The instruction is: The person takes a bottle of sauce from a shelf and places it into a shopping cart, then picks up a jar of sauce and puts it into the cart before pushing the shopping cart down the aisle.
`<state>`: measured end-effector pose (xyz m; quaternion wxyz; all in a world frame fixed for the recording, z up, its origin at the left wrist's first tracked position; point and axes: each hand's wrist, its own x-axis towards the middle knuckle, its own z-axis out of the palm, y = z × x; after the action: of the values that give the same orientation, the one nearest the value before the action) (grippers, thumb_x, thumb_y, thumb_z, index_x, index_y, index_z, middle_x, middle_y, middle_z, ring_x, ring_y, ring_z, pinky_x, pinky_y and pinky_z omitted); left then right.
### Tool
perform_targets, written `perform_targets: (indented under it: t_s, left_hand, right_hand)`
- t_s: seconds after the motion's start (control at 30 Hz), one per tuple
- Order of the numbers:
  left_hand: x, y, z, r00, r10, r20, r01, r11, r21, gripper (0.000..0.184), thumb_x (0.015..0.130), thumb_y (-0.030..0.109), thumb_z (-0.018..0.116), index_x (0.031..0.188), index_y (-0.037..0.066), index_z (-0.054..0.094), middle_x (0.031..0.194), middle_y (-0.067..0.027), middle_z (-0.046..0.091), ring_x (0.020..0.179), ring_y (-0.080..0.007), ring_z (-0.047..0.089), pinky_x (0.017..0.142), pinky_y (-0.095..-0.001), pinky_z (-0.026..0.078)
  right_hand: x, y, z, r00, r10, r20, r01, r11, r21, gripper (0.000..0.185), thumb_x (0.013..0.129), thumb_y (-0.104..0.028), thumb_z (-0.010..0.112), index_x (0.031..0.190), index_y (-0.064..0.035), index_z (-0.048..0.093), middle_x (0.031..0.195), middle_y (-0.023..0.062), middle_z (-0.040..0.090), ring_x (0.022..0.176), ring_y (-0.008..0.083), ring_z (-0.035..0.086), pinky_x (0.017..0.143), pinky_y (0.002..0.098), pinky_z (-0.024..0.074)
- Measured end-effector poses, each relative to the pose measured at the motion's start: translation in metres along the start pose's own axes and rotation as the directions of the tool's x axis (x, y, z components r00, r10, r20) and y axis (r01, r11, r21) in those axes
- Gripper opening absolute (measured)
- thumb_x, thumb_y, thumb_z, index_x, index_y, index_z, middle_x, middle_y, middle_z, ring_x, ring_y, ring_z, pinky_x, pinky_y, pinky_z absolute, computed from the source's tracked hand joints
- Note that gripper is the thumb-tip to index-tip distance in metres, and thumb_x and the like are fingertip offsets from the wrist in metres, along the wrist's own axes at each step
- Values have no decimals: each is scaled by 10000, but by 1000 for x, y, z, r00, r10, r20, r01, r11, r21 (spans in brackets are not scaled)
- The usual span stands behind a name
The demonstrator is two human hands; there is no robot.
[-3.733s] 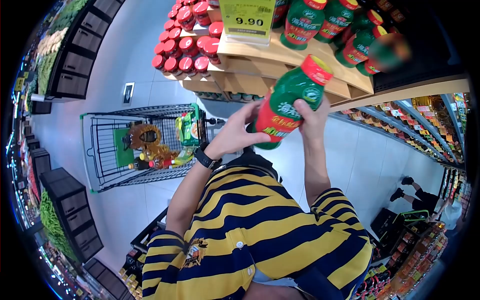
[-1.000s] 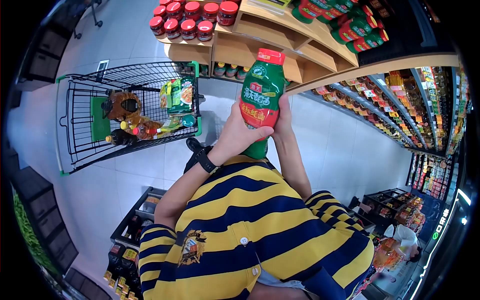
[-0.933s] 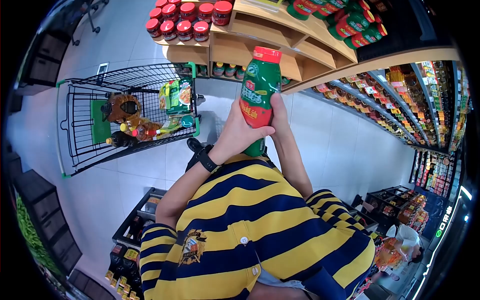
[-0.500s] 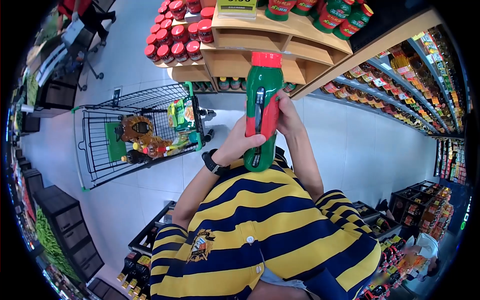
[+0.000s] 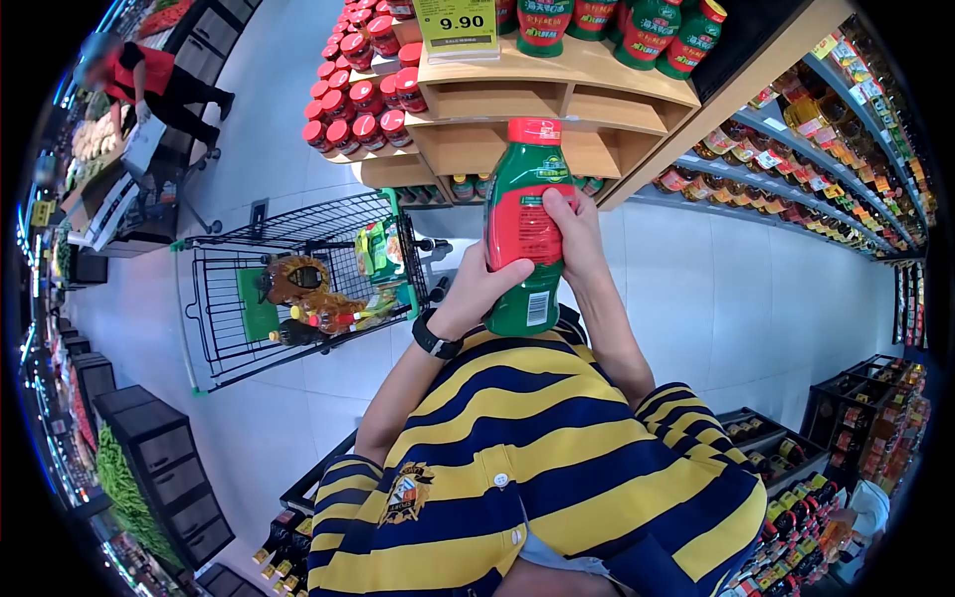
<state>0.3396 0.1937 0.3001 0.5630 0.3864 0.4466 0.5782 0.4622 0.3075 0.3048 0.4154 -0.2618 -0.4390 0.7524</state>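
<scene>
A large green bottle [image 5: 522, 214] with a red cap stands nearly upright between my two hands, in front of my striped shirt. Its back faces me, with a red text panel and a white barcode low down. My left hand [image 5: 484, 284], below a black wristband, wraps the lower left side, thumb across the front. On the right side my right hand [image 5: 577, 231] grips higher up, its thumb on the red label. Similar green bottles [image 5: 652, 35] stand on the wooden shelf [image 5: 487, 99] ahead, beside a yellow 9.90 price sign [image 5: 458, 24].
A shopping cart [image 5: 214, 308] holding bottles and green packets is at the left. Red-lidded jars [image 5: 365, 97] fill the display's left end. A person in a red vest [image 5: 149, 76] stands at the upper left. Bottle shelves [image 5: 796, 189] line the right; crates [image 5: 846, 398] sit lower right.
The bottle has turned in my hands from its front label, past its side, to its back panel. My right thumb now lies on that panel. The person in red has come further into view.
</scene>
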Motion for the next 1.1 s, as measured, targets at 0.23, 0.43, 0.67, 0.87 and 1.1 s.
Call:
perform_targets:
  t_s: [0.23,0.43,0.67,0.87,1.1]
  left_hand:
    - [-11,-2,-13,1000,1,-15,-2,997,-78,488,899,249,667,1275,-27,525,1174,-100,634,1021,-150,616,889,-305,501]
    - [-19,-8,-34,915,-156,372,369,697,-615,816,835,549,664,1374,-13,420,1237,-209,599,1090,-339,627,932,-400,520]
    - [-15,-6,-41,879,-115,463,375,767,-521,1003,789,780,502,1460,60,309,1250,-236,557,1061,-443,610,893,-510,528]
    - [-3,-18,-58,892,-210,401,390,805,-447,1031,773,834,373,1419,30,366,1261,-197,571,1100,-368,616,958,-461,505]
    - [8,13,-56,989,-79,127,113,950,-292,640,869,382,694,1322,-10,467,1232,-125,602,1079,-204,621,925,-342,520]
  right_hand:
    - [0,13,5,998,-17,65,17,1000,1,409,949,-330,622,1168,12,576,1061,96,668,937,137,643,826,296,524]
    - [10,31,24,781,47,623,-402,802,443,891,824,-640,631,1403,-20,357,1338,223,509,1263,349,512,1027,452,463]
    - [23,67,25,744,-75,664,-363,789,496,1113,632,-707,751,1415,-27,346,1276,201,537,1184,321,567,991,456,492]
    - [23,43,25,946,67,318,-158,949,272,872,699,-559,809,1287,-29,442,1115,80,604,990,154,627,838,330,541]
    - [34,26,49,995,3,-96,-5,1000,-19,477,930,-348,657,1212,3,501,1037,64,623,868,107,623,746,260,535]
